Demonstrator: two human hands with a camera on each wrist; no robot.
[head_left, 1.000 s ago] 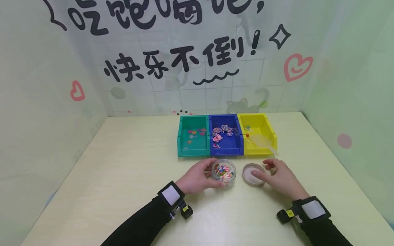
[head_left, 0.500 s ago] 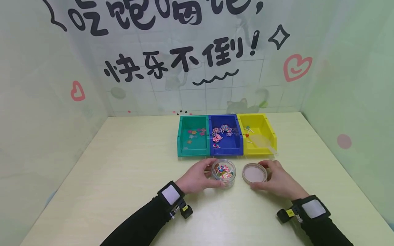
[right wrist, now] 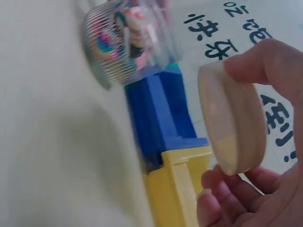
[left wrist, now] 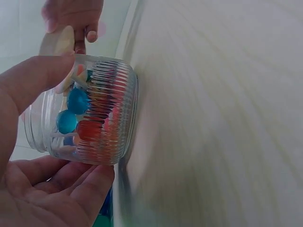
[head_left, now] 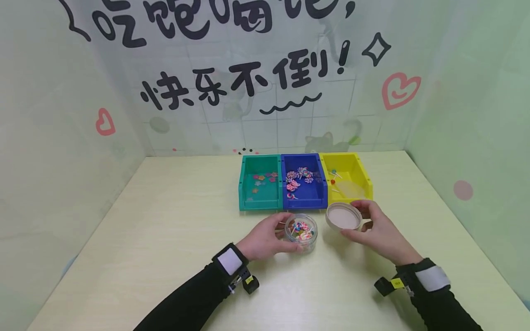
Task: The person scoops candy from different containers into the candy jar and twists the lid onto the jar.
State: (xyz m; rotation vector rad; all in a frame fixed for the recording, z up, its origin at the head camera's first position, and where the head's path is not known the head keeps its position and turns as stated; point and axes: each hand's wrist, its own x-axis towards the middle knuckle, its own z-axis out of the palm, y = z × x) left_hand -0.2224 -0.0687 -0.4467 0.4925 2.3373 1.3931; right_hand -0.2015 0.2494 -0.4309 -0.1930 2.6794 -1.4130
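A clear ribbed jar [left wrist: 102, 111] stands upright on the table without its lid, full of small colourful candy-like pieces [head_left: 303, 231]. My left hand [head_left: 267, 236] grips the jar from its left side, thumb and fingers on opposite sides of the wall. To the right, my right hand [head_left: 383, 232] pinches a round pale lid [head_left: 342, 216] by its edge, thumb below and fingers above. In the right wrist view the lid [right wrist: 232, 118] is raised off the table, its hollow underside facing the jar [right wrist: 125, 42].
Behind the hands, three joined bins stand in a row. The green bin [head_left: 261, 205] holds small flower-like pieces, the blue bin [head_left: 306, 203] swirled lollipop pieces, and the yellow bin [head_left: 352, 163] a few small sticks and a translucent pale piece. Walls [head_left: 472, 115] enclose the table.
My right hand first closed on the lid lying on the table, then lifted it and moved it slightly toward the bins. The left hand and jar have stayed in place.
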